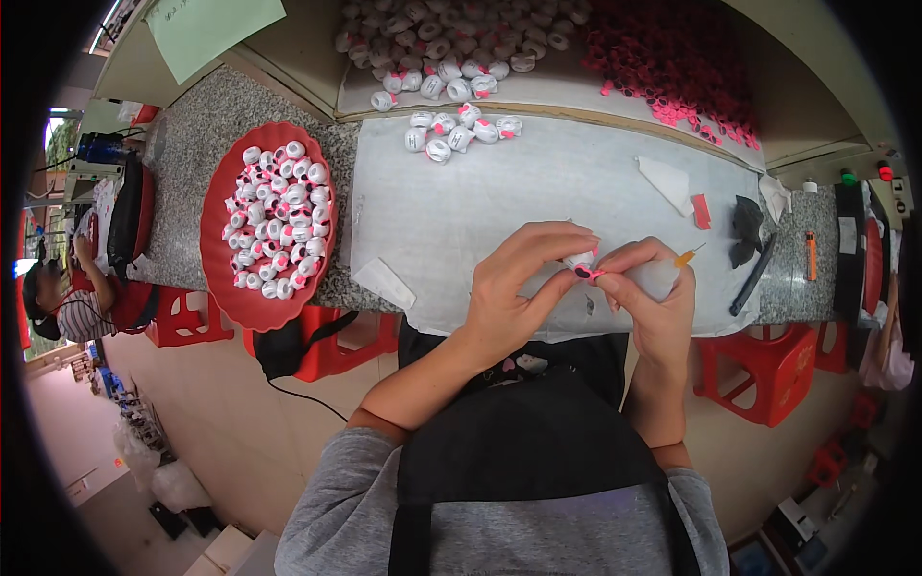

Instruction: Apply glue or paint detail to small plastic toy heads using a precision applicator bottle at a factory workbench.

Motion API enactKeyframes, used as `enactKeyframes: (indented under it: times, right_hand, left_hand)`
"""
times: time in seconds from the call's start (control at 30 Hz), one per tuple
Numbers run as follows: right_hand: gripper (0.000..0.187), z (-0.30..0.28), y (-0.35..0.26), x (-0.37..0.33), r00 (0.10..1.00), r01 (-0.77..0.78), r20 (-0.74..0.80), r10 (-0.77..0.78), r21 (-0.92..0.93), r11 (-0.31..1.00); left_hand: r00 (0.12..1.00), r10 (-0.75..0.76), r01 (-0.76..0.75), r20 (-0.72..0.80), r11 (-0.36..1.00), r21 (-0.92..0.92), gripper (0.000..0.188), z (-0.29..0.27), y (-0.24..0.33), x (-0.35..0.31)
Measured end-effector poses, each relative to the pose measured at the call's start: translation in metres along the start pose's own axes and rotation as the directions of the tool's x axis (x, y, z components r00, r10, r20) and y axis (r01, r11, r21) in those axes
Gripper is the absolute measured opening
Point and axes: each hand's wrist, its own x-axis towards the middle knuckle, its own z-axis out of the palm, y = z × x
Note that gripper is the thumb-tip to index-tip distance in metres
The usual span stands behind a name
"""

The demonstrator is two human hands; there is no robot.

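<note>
On the pale floor [317,432] of the room, red stools [783,370] stand near the table, and another person [84,312] is far at the left. The speckled table [182,144] carries a white sheet [451,216] below the hands. The red tray [213,192], filled with white pieces [276,230] having pink parts, seems to reach past the front edge, so a careless push could tip it. The right hand [656,302] holds a translucent bottle [658,279] against the palm; its thin tip points outward, and a quick turn of the wrist could make it prick somebody. The left hand [528,274] grasps 1 small white piece [579,260] above the sheet, while the right thumb and finger pinch its pink-and-black part [586,274]. If this pinch pulls unevenly, the part could sit crooked or slip away
</note>
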Motion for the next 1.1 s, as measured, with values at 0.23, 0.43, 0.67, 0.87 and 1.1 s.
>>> enactKeyframes:
  times: [0.23, 0.43, 0.67, 0.87, 1.1]
  right_hand:
    - [0.008, 0.004, 0.002, 0.001, 1.000, 0.014, -0.025, -0.014, 0.010, 1.000]
    - [0.021, 0.009, 0.008, 0.000, 0.980, 0.172, -0.076, -0.181, -0.112, 0.979]
    - [0.038, 0.015, 0.003, 0.000, 0.997, 0.078, -0.011, -0.077, 0.085, 0.993]
    - [0.034, 0.009, 0.002, -0.003, 0.996, -0.016, 0.084, 0.011, 0.067, 0.998]
    - [0.027, 0.007, 0.004, -0.006, 0.996, 0.010, 0.084, -0.020, 0.119, 0.993]
  left_hand:
    - [0.998, 0.029, -0.026, 0.056, 0.998, -0.055, 0.027, -0.005, -0.002, 0.001]
    - [0.967, -0.244, 0.251, 0.076, 0.844, -0.473, 0.027, -0.004, 0.002, -0.003]
    - [0.967, -0.240, 0.245, 0.086, 0.782, -0.573, 0.022, -0.005, 0.001, -0.005]
    - [0.960, -0.236, 0.276, 0.147, 0.748, -0.603, 0.024, -0.007, 0.003, -0.008]
    - [0.955, -0.235, 0.296, 0.181, 0.724, -0.623, 0.024, -0.004, 0.004, -0.008]
